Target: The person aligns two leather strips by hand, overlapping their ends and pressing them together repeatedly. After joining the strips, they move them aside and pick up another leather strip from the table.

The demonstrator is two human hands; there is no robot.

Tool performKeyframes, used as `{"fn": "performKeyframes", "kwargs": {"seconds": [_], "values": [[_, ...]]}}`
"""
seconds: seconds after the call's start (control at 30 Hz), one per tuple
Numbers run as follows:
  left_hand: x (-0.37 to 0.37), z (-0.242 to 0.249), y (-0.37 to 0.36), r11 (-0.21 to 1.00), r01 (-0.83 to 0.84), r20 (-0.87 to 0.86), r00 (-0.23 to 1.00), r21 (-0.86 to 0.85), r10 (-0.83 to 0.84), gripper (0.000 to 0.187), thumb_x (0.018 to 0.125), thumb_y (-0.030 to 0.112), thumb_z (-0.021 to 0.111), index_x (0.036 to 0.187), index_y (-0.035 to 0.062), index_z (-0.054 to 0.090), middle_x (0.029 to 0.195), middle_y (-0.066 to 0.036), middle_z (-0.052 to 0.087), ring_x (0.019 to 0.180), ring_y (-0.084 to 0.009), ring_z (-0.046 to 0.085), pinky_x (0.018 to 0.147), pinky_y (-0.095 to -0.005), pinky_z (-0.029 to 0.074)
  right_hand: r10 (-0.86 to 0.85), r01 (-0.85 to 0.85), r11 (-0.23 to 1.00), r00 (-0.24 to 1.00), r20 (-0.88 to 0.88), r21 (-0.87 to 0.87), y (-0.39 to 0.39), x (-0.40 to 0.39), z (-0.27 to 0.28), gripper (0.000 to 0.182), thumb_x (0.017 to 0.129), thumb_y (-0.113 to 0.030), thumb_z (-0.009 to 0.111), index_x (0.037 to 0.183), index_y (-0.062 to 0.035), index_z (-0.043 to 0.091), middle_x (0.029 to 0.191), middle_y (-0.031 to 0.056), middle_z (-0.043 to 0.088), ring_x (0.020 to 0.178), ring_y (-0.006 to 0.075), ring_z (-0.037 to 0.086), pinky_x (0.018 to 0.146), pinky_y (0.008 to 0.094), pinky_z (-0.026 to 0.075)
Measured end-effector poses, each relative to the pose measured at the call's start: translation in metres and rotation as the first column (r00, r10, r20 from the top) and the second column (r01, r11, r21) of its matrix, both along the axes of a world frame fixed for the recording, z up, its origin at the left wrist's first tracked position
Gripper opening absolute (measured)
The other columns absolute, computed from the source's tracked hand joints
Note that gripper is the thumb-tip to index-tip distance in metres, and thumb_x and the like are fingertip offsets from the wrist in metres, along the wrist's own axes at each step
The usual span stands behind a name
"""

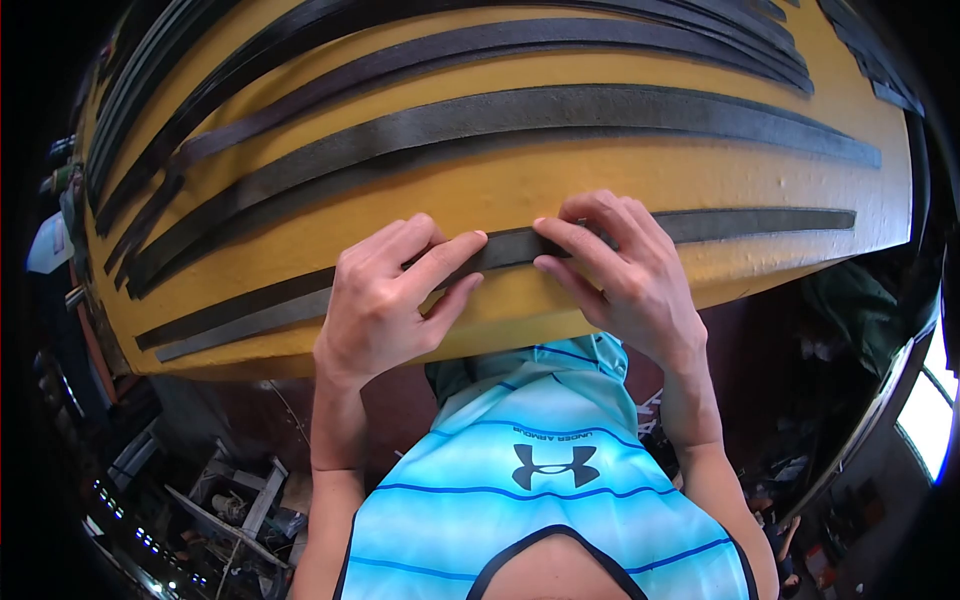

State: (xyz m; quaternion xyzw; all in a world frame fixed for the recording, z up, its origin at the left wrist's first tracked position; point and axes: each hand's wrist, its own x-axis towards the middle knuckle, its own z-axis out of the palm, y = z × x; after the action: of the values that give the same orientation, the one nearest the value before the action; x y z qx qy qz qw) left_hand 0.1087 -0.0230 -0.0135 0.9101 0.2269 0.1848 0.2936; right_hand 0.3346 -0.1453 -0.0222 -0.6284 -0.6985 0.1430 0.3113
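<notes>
A long dark strip [510, 248], flat and leather-like, lies across the near part of the yellow table. My left hand [385, 290] pinches it, index fingertip at the far edge and thumb at the near edge. A short stretch to the right, my right hand [620, 265] holds the same strip between thumb and index finger, its other fingers curled. Left of my left hand, a second, greyer strip [245, 325] runs along the near side of the dark one. Whether the two are joined under my fingers is hidden.
Farther back on the yellow table [520, 180] lie a wide pair of dark strips [600, 108] and several more bundled strips [480, 42]. The table's near edge is just in front of my body. A wooden frame [235, 495] stands on the floor at lower left.
</notes>
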Motion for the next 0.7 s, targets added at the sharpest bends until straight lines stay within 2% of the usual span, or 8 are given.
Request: {"fn": "performKeyframes", "kwargs": {"seconds": [0.2,0.27,0.33,0.37,0.4,0.47,0.5,0.7], "values": [[-0.001,-0.001,-0.001,1.000,0.004,-0.005,1.000,0.011,-0.004,0.039,0.071,0.004,0.089,0.109,0.0061,0.080,0.080,-0.008,0.059,0.067,-0.0251,0.061,0.059,-0.0365,0.049,0.013,-0.013,1.000,1.000,0.004,0.027,0.000,-0.011,-0.007,0.024,0.089,-0.012,0.078,0.112,-0.0057,0.072,0.108,0.0080,0.063,0.092,0.0277,0.063,0.081,0.0397,0.053],[0.001,0.000,0.000,1.000,0.005,-0.014,1.000,0.025,-0.005,0.038,0.071,0.004,0.089,0.108,0.0063,0.080,0.080,-0.009,0.059,0.067,-0.0256,0.061,0.059,-0.0371,0.049,-0.004,0.004,1.000,1.000,0.007,-0.007,-0.004,-0.012,-0.006,0.030,0.089,-0.012,0.078,0.117,-0.0045,0.072,0.112,0.0086,0.064,0.097,0.0274,0.064,0.086,0.0413,0.053],[0.001,0.001,-0.001,1.000,0.004,-0.016,1.000,0.028,-0.003,0.038,0.071,0.004,0.088,0.108,0.0063,0.080,0.080,-0.009,0.059,0.068,-0.0261,0.061,0.060,-0.0374,0.049,0.017,-0.020,0.998,0.998,0.053,0.058,-0.006,-0.019,-0.008,0.038,0.089,-0.014,0.078,0.126,-0.0045,0.072,0.128,0.0109,0.066,0.113,0.0286,0.066,0.102,0.0459,0.052],[0.001,0.002,-0.002,1.000,-0.007,-0.025,1.000,0.022,0.007,0.039,0.071,0.004,0.088,0.108,0.0063,0.079,0.080,-0.009,0.059,0.068,-0.0266,0.060,0.060,-0.0377,0.049,0.055,-0.053,0.998,0.996,0.076,-0.019,-0.011,-0.027,-0.012,0.052,0.095,-0.030,0.073,0.141,-0.0056,0.067,0.154,0.0123,0.057,0.141,0.0300,0.056,0.122,0.0508,0.039],[0.001,0.001,-0.002,1.000,0.006,-0.013,1.000,0.016,-0.006,0.039,0.071,0.004,0.088,0.108,0.0063,0.079,0.080,-0.009,0.059,0.068,-0.0266,0.060,0.060,-0.0377,0.049,0.043,-0.040,0.999,0.995,0.088,-0.026,-0.013,-0.037,-0.014,0.052,0.095,-0.030,0.073,0.141,-0.0056,0.067,0.154,0.0123,0.057,0.141,0.0300,0.056,0.122,0.0508,0.039],[0.000,0.001,-0.002,1.000,-0.017,-0.030,0.999,0.012,0.017,0.040,0.071,0.003,0.087,0.110,0.0066,0.079,0.080,-0.009,0.059,0.068,-0.0273,0.061,0.060,-0.0384,0.049,0.011,0.017,0.992,0.977,0.213,-0.127,-0.018,-0.048,-0.018,0.067,0.098,-0.048,0.064,0.151,-0.0080,0.059,0.168,0.0095,0.044,0.157,0.0310,0.039,0.131,0.0518,0.026],[0.000,0.002,-0.001,1.000,-0.012,-0.035,0.999,0.016,0.012,0.040,0.071,0.002,0.087,0.111,0.0070,0.079,0.080,-0.009,0.059,0.069,-0.0272,0.061,0.060,-0.0382,0.050,-0.003,0.047,0.987,0.962,0.271,-0.156,-0.024,-0.044,-0.020,0.075,0.099,-0.060,0.055,0.158,-0.0149,0.053,0.171,0.0055,0.039,0.162,0.0292,0.028,0.133,0.0522,0.018],[-0.001,0.001,-0.001,1.000,-0.009,-0.027,1.000,0.000,0.009,0.040,0.071,0.001,0.087,0.110,0.0062,0.079,0.080,-0.009,0.059,0.069,-0.0262,0.060,0.061,-0.0368,0.049,-0.230,0.313,0.936,0.890,0.393,-0.162,-0.068,0.026,-0.024,0.071,0.099,-0.066,0.053,0.159,-0.0273,0.054,0.175,0.0055,0.033,0.165,0.0304,0.018,0.134,0.0523,0.008]]}}
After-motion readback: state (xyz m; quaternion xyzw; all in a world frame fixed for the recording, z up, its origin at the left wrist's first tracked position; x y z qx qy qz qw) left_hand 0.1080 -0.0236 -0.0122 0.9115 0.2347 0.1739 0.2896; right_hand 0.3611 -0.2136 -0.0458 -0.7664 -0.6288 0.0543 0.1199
